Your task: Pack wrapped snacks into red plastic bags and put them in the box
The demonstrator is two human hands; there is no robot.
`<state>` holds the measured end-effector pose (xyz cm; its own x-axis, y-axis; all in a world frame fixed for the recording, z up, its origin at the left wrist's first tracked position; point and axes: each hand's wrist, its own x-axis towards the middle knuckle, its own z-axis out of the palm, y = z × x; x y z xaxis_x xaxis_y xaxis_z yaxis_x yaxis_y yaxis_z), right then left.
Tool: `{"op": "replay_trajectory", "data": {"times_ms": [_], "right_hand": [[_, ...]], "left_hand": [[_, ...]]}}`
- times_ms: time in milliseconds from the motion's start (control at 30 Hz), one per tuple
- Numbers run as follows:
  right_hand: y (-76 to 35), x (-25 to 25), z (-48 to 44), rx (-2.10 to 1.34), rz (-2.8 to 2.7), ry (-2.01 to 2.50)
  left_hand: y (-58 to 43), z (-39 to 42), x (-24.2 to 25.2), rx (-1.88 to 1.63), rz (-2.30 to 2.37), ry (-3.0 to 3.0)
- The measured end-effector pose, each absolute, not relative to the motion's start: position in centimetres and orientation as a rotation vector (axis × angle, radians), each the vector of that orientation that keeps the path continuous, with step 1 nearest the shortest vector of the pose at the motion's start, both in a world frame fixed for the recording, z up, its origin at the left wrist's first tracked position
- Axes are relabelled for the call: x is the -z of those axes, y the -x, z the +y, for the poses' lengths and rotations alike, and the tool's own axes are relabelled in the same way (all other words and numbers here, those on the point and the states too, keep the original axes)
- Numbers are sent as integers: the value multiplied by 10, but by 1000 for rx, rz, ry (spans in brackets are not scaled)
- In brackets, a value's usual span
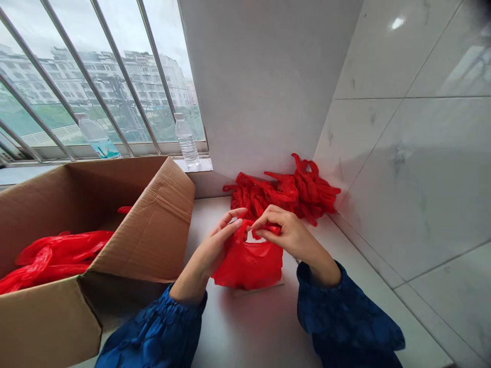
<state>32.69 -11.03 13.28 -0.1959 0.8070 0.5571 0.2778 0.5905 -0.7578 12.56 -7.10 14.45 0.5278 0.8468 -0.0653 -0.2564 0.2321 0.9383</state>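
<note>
A red plastic bag (249,266) with handle loops stands in front of me on the white surface, over a flat piece whose edge shows under it. My right hand (282,230) pinches a handle of this bag between thumb and fingers at its upper right. At the bag's upper left is my left hand (218,240), its index finger and thumb stretched out and apart beside the other handle. Its remaining fingers are partly hidden behind the red plastic. Behind both hands, a heap of red plastic bags (284,191) lies against the wall.
On the left stands an open cardboard box (153,235) with red plastic bags (69,250) inside. Two clear plastic bottles, one with a blue label (97,138) and one plain (186,140), stand on the sill by the barred window. A tiled wall (422,179) bounds the right side.
</note>
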Motion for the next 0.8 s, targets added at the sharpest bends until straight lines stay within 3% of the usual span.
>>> {"op": "replay_trajectory", "data": {"times_ms": [133,267,467,800], "right_hand": [[-315,-133,-110,-299,-1657,1053],[-309,-133,-111,-262,-1631,968],[-323,-135,-115,-157,-1710,963],[-366,-144,-143,-627,-1834,1241]], "left_hand": [[-124,-74,-146,-839,679,-1147],[-122,-75,-144,-773,700,-1271],[-117,-75,-142,-944,719,-1379],[-102,-48,-136,-1403,988,-1546]]}}
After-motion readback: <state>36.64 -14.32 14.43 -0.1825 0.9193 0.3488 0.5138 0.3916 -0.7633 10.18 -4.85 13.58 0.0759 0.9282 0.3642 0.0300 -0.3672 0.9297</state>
